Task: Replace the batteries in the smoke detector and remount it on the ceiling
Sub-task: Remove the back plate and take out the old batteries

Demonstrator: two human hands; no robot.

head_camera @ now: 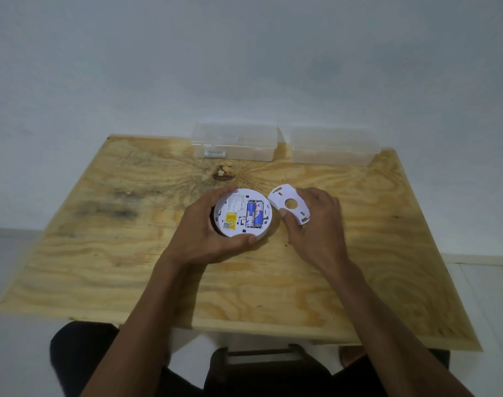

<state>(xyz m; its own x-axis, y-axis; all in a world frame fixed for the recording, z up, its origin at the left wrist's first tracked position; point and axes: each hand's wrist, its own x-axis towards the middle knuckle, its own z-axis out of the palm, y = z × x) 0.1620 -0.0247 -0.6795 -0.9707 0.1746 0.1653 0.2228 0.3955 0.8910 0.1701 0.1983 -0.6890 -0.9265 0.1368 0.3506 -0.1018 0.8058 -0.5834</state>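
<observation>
The round white smoke detector (242,214) lies back side up over the plywood table (130,253), and my left hand (204,236) grips it around its rim. Two blue and silver batteries (255,214) sit side by side in its open compartment, next to a yellow label. To the right, my right hand (319,224) holds the white round mounting plate (289,206) by its edge, thumb under it and fingers behind. The plate is tilted, apart from the detector, and has a round hole in its middle.
Two clear plastic boxes stand at the table's far edge against the white wall: one (236,146) at the middle and one (333,149) to its right. A dark knot (223,173) marks the wood behind the detector. A stool (261,353) shows below the near edge.
</observation>
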